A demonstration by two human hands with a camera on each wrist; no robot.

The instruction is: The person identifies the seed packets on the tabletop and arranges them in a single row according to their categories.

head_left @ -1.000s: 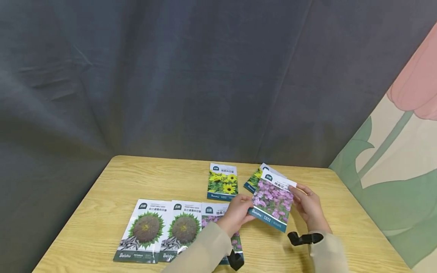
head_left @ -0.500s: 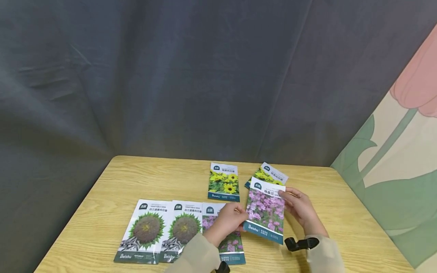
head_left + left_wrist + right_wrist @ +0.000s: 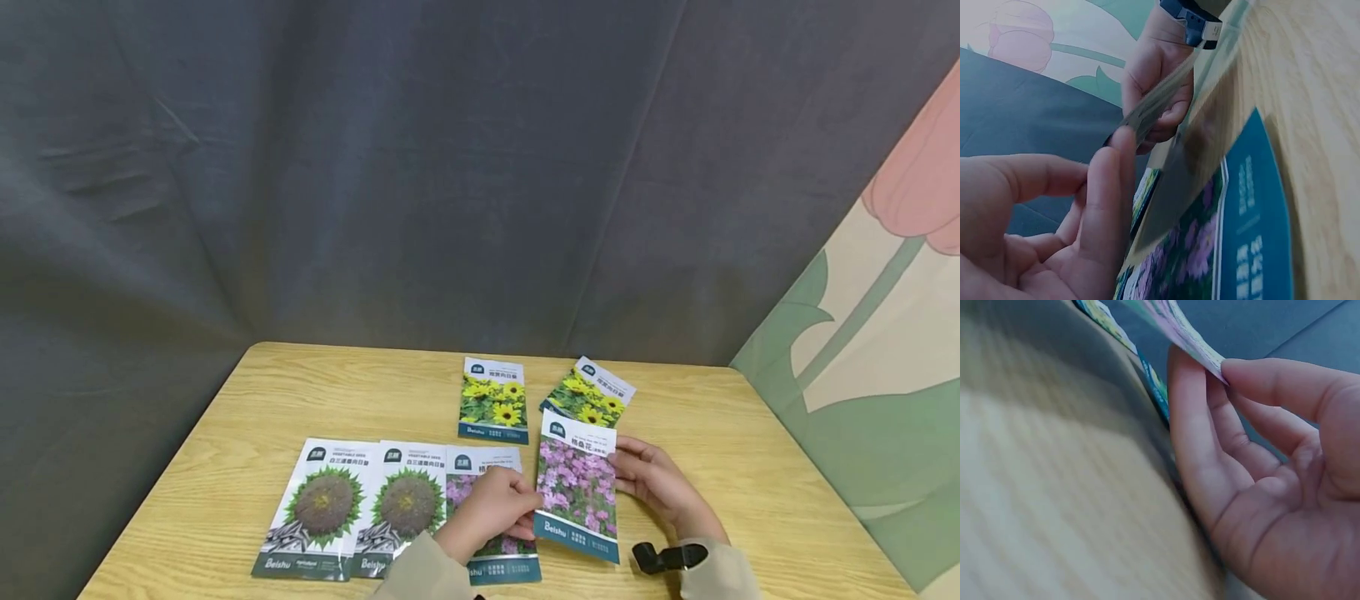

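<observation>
A seed packet with pink-purple flowers (image 3: 577, 479) is held above the table between both hands. My left hand (image 3: 489, 510) pinches its left edge, thumb against fingers. At its right edge, my right hand (image 3: 662, 483) pinches it between thumb and fingertips, as the right wrist view shows with the thin packet edge (image 3: 1194, 347). A second pink-purple flower packet (image 3: 504, 571) lies flat under my left hand, which hides part of it. To its left lie two sunflower-head seed packets, one (image 3: 408, 504) in the middle and one (image 3: 322, 504) outermost, slightly overlapping.
Behind, a yellow-flower packet (image 3: 493, 402) lies on the wooden table (image 3: 360, 383). Another yellow-flower packet (image 3: 588, 393) lies tilted at the back right, its lower part overlapped by the held one. A dark curtain (image 3: 450, 183) hangs behind the table, a tulip-patterned cloth (image 3: 885, 383) at right.
Both hands have brought the held packet left and toward the front edge, turning it straighter. More of the tilted yellow-flower packet now shows behind it.
</observation>
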